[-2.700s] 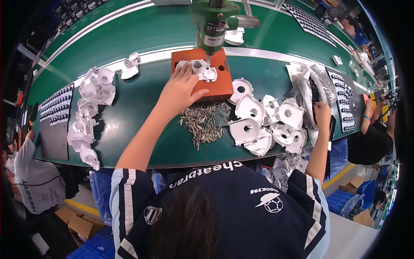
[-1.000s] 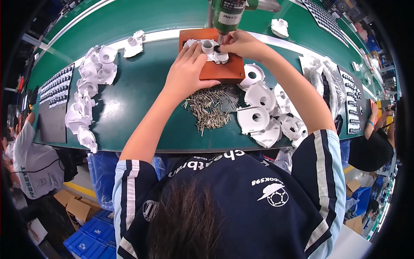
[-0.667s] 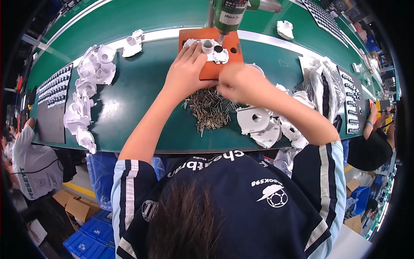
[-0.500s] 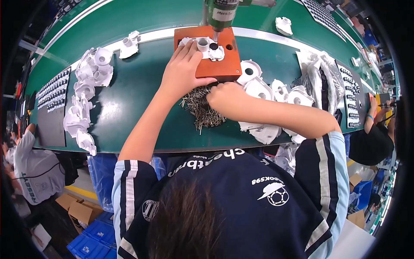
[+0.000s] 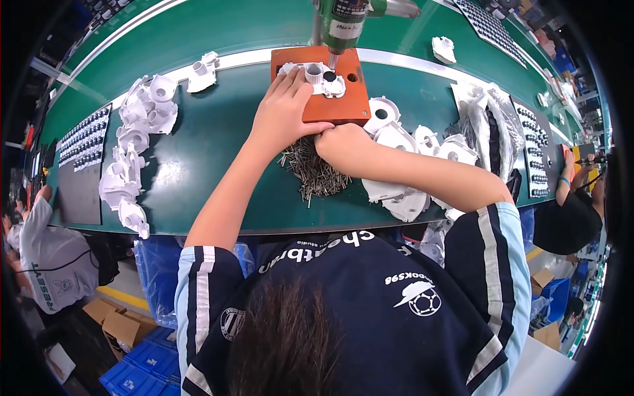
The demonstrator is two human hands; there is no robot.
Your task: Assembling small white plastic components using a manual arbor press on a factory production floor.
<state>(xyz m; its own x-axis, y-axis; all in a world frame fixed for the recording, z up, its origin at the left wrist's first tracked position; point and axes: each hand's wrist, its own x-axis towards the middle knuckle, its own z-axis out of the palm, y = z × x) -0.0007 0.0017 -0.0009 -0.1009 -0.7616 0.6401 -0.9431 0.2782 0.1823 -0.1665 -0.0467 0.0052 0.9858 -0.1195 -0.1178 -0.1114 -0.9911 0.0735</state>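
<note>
My left hand (image 5: 284, 111) lies over the left end of a white plastic housing (image 5: 319, 78), holding it on an orange block (image 5: 338, 109). Its fingers are on the housing and its thumb stretches along the block's front edge. A black round piece (image 5: 329, 76) sits in the housing, just below the tip of a green upright tool (image 5: 341, 26). My right hand (image 5: 343, 148) is closed in a fist against the front of the block, next to the left thumb. Its fingertips are hidden, so what they hold cannot be seen. Beneath it lies a heap of metal pins (image 5: 313, 173).
White plastic housings stand in a row at the left (image 5: 123, 178) and in a pile at the right (image 5: 403, 198). Trays of small dark parts flank the green table (image 5: 205, 148). A clear plastic bag (image 5: 492, 125) lies at right. Co-workers sit on both sides.
My right fist has shifted slightly left, up against the left thumb. The left hand keeps its place on the housing. The whole view has moved a little.
</note>
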